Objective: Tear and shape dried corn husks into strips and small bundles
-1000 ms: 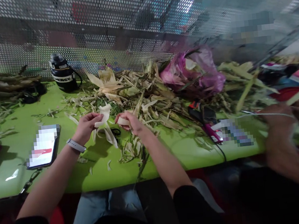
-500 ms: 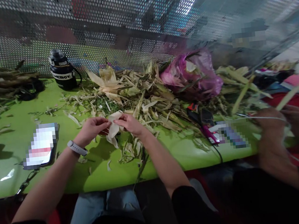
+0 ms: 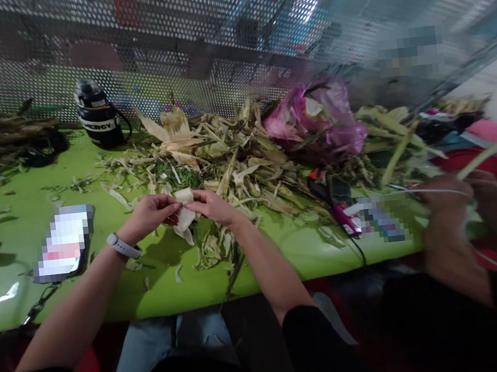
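Note:
Between my two hands is a pale piece of corn husk [image 3: 186,217], bent over at its upper end and hanging down below my fingers. My left hand [image 3: 156,212], with a light wristband behind it, pinches the husk from the left. From the right, my right hand [image 3: 211,205] grips the same husk between thumb and fingers. Beyond my hands lies a heap of dry corn husks [image 3: 269,175], with a small green clump [image 3: 180,175] at its near left side. Below my right hand are loose husk scraps [image 3: 215,247].
A phone [image 3: 63,242] lies left on the green table [image 3: 166,295]. A black bottle [image 3: 98,116] stands at the back before a perforated metal screen [image 3: 217,53]. Further right are a pink plastic bag [image 3: 317,122], cables, a second phone [image 3: 383,219] and another person's hands [image 3: 447,192] with a husk strip.
The upper part of the husk in my hands, spread out before, is now folded into a narrower piece. My hands stay in nearly the same place; the view has shifted slightly.

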`<state>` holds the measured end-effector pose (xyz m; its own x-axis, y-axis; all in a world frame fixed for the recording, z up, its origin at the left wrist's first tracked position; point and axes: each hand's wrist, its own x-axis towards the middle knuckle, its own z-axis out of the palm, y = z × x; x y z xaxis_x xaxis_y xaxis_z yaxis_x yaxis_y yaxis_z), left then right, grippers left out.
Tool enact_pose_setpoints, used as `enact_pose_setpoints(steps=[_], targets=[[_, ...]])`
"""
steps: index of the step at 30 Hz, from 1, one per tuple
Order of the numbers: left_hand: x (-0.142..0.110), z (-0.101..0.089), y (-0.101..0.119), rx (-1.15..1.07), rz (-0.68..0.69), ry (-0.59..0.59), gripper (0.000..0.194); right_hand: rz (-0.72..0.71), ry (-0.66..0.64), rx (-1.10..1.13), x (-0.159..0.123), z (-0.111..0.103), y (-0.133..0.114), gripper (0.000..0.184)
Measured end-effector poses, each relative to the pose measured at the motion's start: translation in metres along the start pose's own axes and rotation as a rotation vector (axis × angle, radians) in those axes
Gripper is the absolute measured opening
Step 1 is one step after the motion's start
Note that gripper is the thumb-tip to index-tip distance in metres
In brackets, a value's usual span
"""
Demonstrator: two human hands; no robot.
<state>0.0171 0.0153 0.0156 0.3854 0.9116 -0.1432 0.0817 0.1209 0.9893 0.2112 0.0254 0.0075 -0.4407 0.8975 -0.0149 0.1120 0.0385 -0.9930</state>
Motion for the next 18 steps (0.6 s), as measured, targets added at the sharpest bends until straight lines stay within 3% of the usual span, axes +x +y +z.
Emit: enact_pose_setpoints(steps=[10,15,18], targets=[[0.003,-0.002,-0.005,0.105,0.08,0.004,0.026,-0.09,0.007,-0.299,-0.003,0.001,0.0,0.024],[0.0,-0.002,-0.003,0.352,0.176,0.025,0.018,-0.214,0.02,-0.523,-0.006,0.005,-0.002,0.019],[-0.002,0.0,-0.003,0.594,0.264,0.073,0.013,-0.265,-0.005,-0.528,-0.009,0.01,-0.009,0.018]])
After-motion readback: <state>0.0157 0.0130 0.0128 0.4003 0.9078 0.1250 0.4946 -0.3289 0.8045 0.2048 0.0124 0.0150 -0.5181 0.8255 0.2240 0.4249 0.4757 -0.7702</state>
